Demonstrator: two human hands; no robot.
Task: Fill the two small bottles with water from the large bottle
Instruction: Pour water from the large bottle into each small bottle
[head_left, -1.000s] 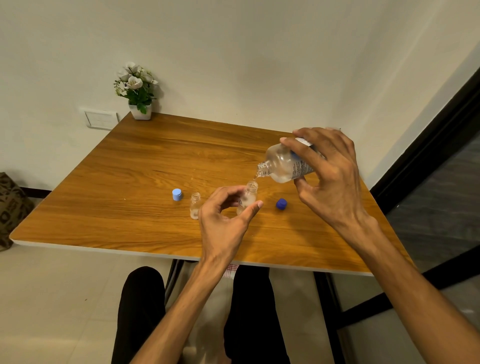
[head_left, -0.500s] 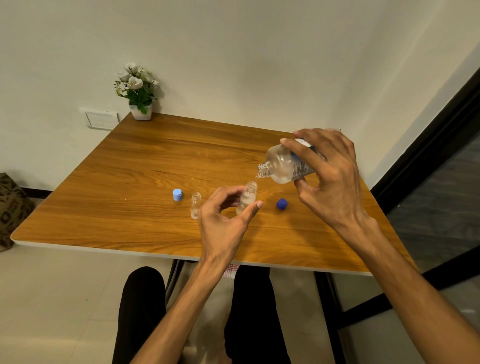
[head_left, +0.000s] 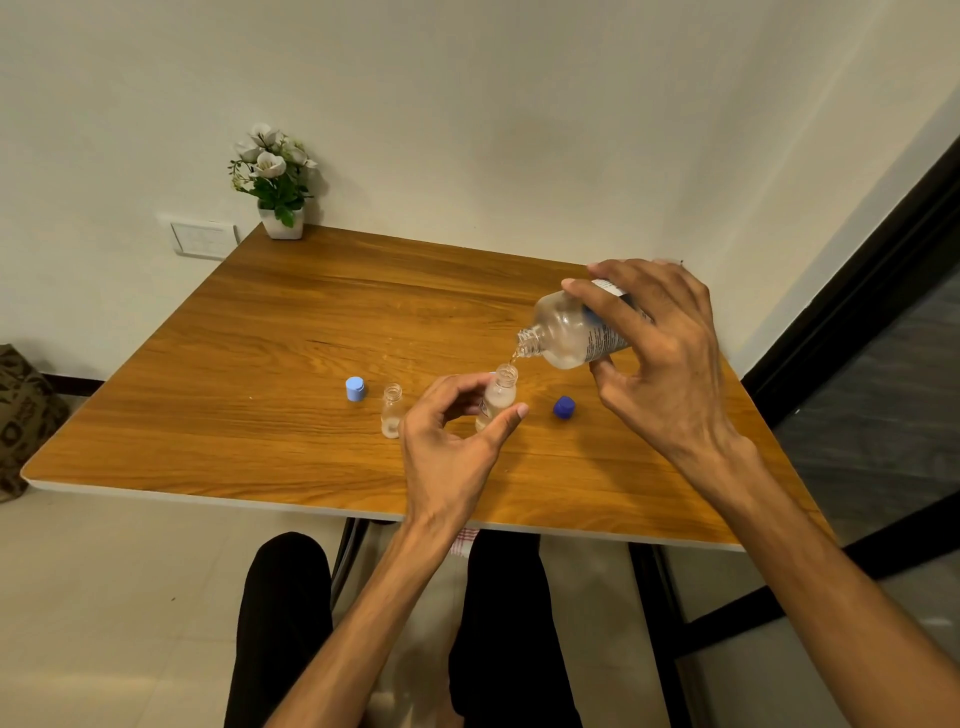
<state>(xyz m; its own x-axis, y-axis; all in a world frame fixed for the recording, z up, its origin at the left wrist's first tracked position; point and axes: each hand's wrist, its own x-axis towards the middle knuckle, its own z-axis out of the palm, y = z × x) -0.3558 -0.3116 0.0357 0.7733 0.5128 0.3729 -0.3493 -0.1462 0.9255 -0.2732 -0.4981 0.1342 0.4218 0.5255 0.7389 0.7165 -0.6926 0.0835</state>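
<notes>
My right hand (head_left: 660, 353) grips the large clear bottle (head_left: 566, 335), tipped to the left with its open neck just above the mouth of a small bottle (head_left: 497, 397). A thin stream of water runs from the neck into it. My left hand (head_left: 452, 441) holds that small bottle upright on the wooden table (head_left: 260, 374) between thumb and fingers. A second small bottle (head_left: 391, 410) stands open and untouched just to the left. A light blue cap (head_left: 355, 388) lies left of it and a dark blue cap (head_left: 564, 407) lies to the right.
A small white pot of white flowers (head_left: 275, 182) stands at the table's far left corner against the wall. A patterned bag (head_left: 21, 415) sits on the floor to the left. My legs show below the table's near edge.
Almost nothing has moved; both hands keep their hold and the large bottle stays tipped over the small one as water goes on pouring.
</notes>
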